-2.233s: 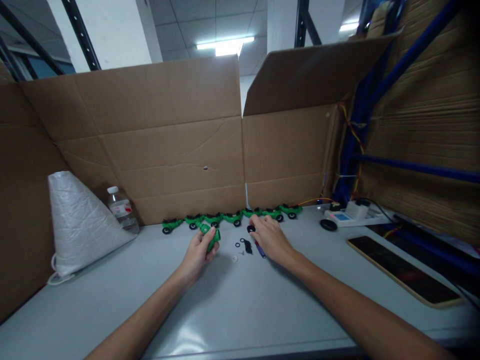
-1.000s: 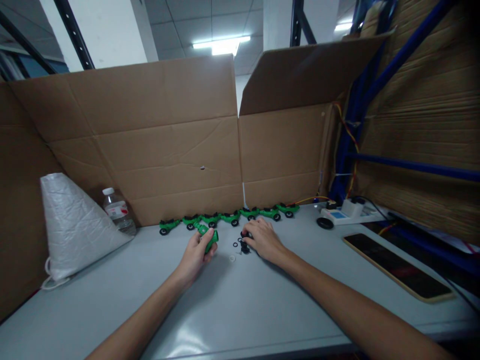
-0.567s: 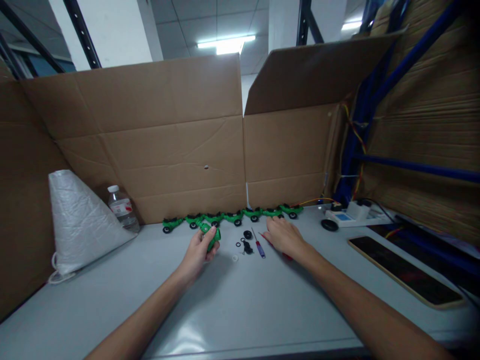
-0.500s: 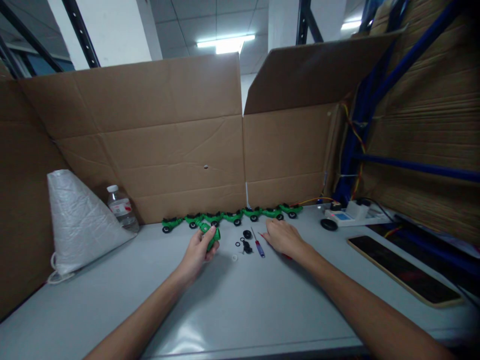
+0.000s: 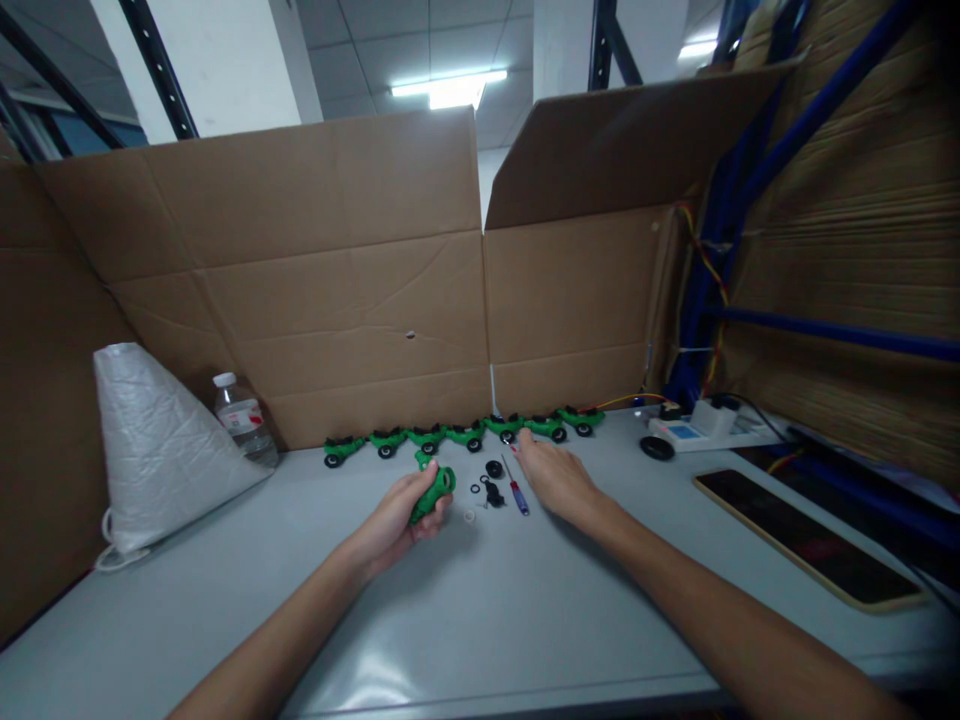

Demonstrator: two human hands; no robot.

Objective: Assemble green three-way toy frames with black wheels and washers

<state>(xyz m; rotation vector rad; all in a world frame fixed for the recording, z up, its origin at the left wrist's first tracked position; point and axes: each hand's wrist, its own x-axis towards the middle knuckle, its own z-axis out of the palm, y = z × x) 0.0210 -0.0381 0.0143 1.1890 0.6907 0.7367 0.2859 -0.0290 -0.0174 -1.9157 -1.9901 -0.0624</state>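
Observation:
My left hand is closed around a green plastic toy-vehicle body, held above the table with a round opening showing at one end. My right hand grips a slim tool with a metal tip and a bit of red; most of it is hidden by the fingers, so its kind is unclear. Between the hands lie a small screwdriver with a red and blue handle, a black wheel, a black part, small black rings and a pale ring.
Several green toy vehicles with black wheels line the back of the table, before a cardboard wall. Left are a silvery bag and a water bottle. Right are a black ring, a power strip and a phone.
My right hand has lifted the slim tool from the table, its tip now pointing left. My left hand has moved slightly right and turned the green body so its round opening shows.

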